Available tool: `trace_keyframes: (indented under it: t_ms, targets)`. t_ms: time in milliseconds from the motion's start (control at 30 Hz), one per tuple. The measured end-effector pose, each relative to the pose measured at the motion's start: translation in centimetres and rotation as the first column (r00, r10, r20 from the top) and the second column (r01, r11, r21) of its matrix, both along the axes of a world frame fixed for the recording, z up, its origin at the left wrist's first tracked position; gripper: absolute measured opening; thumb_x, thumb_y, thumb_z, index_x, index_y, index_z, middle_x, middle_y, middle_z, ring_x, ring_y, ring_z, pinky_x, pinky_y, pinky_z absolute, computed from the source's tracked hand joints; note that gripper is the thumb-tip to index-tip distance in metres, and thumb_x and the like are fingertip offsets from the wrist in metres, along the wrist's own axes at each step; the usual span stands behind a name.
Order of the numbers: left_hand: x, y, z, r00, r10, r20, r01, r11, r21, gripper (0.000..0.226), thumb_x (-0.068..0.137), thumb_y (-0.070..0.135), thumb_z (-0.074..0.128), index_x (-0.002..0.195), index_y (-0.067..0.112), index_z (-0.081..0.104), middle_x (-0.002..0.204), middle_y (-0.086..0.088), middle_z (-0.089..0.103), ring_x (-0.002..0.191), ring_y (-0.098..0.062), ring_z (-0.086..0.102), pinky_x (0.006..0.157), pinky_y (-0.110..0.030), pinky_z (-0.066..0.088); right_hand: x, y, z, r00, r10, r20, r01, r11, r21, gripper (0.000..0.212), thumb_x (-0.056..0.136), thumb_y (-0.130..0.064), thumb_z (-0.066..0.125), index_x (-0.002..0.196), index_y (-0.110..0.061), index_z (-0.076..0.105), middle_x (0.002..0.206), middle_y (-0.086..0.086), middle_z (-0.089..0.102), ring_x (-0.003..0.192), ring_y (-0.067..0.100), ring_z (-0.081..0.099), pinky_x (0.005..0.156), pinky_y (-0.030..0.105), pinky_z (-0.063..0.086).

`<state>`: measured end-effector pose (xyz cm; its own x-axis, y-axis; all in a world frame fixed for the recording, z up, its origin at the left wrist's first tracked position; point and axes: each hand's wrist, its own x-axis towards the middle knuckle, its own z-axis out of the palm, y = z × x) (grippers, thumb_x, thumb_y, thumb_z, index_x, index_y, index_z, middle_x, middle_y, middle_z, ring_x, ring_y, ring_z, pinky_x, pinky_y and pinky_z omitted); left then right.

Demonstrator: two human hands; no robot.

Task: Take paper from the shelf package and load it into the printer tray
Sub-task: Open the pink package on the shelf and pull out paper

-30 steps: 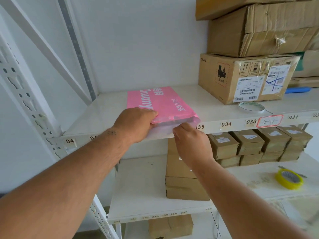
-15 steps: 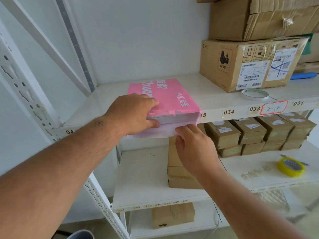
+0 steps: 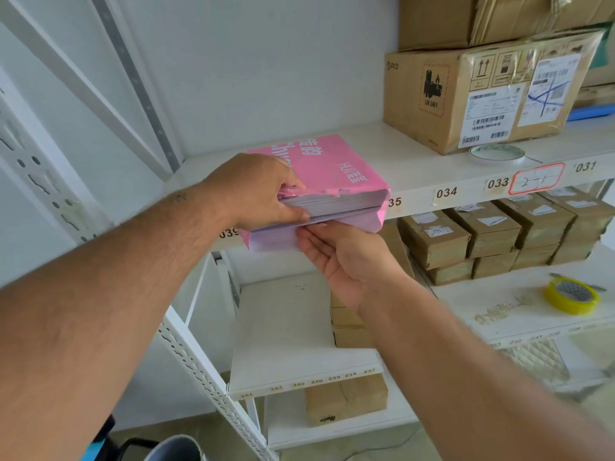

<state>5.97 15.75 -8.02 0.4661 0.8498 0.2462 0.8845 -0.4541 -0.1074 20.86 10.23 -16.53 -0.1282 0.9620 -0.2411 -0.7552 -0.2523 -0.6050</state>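
While the pink paper package (image 3: 329,171) lies on the white shelf (image 3: 416,161) with its torn-open end hanging past the front edge, the person's left hand (image 3: 253,191) clamps on that open end: thumb on top of the torn pink wrapper, fingers curled round the left side of the exposed white paper stack (image 3: 336,202). The stack shows a dark gap partway down, where the upper sheets are parted from the lower ones, and the left fingertips sit at that gap. Below it, the loose wrapper flap droops, pale and lilac, over the shelf's numbered edge strip.

The right hand (image 3: 346,257) is palm up under the package, fingers flat and spread, their tips touching the underside of the drooping flap and the lower sheets; it supports rather than closes on anything.

To the right on the same shelf stands a large cardboard box (image 3: 466,98) with shipping labels, another carton stacked on it, and a roll of clear tape (image 3: 497,154) just in front. A red-outlined tag (image 3: 537,179) hangs on the edge strip beside the number 033. One shelf down sit rows of small brown boxes (image 3: 492,234) and a yellow tape roll (image 3: 570,294), well apart from the hands. No printer shows in this view
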Motion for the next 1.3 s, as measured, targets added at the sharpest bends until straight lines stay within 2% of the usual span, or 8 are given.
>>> trace_keyframes:
  t_ms: [200,333,467,600,733,1067,1167,1300]
  targets:
    - [-0.1,0.3,-0.1,1.0,-0.015,0.004,0.015,1.0,0.006,0.056,0.082,0.061,0.071,0.129,0.03,0.07,0.107,0.01,0.067,0.095,-0.017,0.062,0.081,-0.031,0.05,-0.5,0.5,0.2,0.999,-0.03,0.03,0.029,0.999,0.022,0.017,0.098,0.012,0.059,0.105,0.002,0.07,0.117,0.026,0.072,0.102,0.031,0.068,0.082,0.035,0.063]
    - [-0.2,0.3,-0.2,1.0,-0.023,0.002,0.023,1.0,0.006,0.056,0.082,0.062,0.069,0.128,0.029,0.071,0.107,0.01,0.067,0.095,-0.018,0.062,0.083,-0.035,0.052,-0.7,0.7,0.4,0.997,-0.036,0.062,0.035,0.999,0.017,0.016,0.098,0.011,0.06,0.098,-0.002,0.07,0.126,0.028,0.071,0.101,0.03,0.07,0.081,0.036,0.063]
    - [-0.3,0.4,-0.3,1.0,-0.028,0.009,0.028,1.0,0.007,0.058,0.083,0.065,0.068,0.129,0.031,0.07,0.106,0.013,0.065,0.094,-0.016,0.06,0.078,-0.03,0.048,-0.7,0.8,0.4,0.995,-0.039,0.096,0.038,0.999,0.013,0.014,0.099,0.01,0.06,0.103,0.0,0.069,0.122,0.026,0.073,0.101,0.03,0.07,0.081,0.036,0.062]
    - [-0.5,0.3,-0.2,0.999,-0.037,0.03,0.037,0.999,-0.007,0.058,0.084,0.062,0.069,0.133,0.03,0.068,0.114,0.011,0.067,0.102,-0.016,0.062,0.087,-0.035,0.052,-0.9,1.0,0.2,0.995,-0.061,0.084,0.061,0.998,0.011,0.026,0.1,0.011,0.058,0.123,0.005,0.066,0.13,0.028,0.069,0.102,0.031,0.069,0.081,0.035,0.063]
    - [-0.4,0.2,-0.2,0.999,-0.038,0.036,0.038,0.999,-0.011,0.057,0.085,0.061,0.068,0.132,0.029,0.068,0.116,0.011,0.067,0.103,-0.016,0.062,0.087,-0.034,0.051,-0.8,0.9,0.2,0.993,-0.07,0.094,0.068,0.997,0.019,0.032,0.1,0.011,0.058,0.13,0.005,0.065,0.13,0.028,0.069,0.102,0.031,0.068,0.08,0.034,0.063]
    - [-0.3,0.1,-0.5,0.999,-0.051,-0.002,0.051,0.998,0.036,0.06,0.086,0.061,0.068,0.134,0.025,0.066,0.119,0.009,0.067,0.106,-0.018,0.062,0.087,-0.032,0.05,-1.0,1.1,0.4,0.993,-0.074,0.097,0.076,0.997,-0.017,0.024,0.098,0.012,0.059,0.12,0.005,0.066,0.113,0.021,0.075,0.087,0.026,0.073,0.078,0.036,0.064]
    - [-0.3,0.1,-0.7,0.998,-0.063,-0.021,0.064,0.996,0.069,0.058,0.087,0.059,0.066,0.133,0.023,0.067,0.121,0.006,0.068,0.106,-0.019,0.064,0.086,-0.033,0.05,-1.2,1.4,0.5,0.986,-0.09,0.137,0.098,0.994,-0.057,0.021,0.097,0.011,0.055,0.112,0.002,0.068,0.094,0.019,0.074,0.085,0.028,0.074,0.074,0.033,0.065]
    - [-0.2,-0.2,-0.7,0.994,-0.094,-0.046,0.098,0.991,0.087,0.052,0.089,0.057,0.063,0.13,0.024,0.07,0.116,0.005,0.07,0.103,-0.02,0.064,0.085,-0.035,0.052,-1.5,2.0,0.4,0.973,-0.125,0.193,0.149,0.982,-0.118,0.023,0.095,0.0,0.051,0.108,-0.004,0.07,0.093,0.019,0.08,0.076,0.027,0.076,0.062,0.032,0.067]
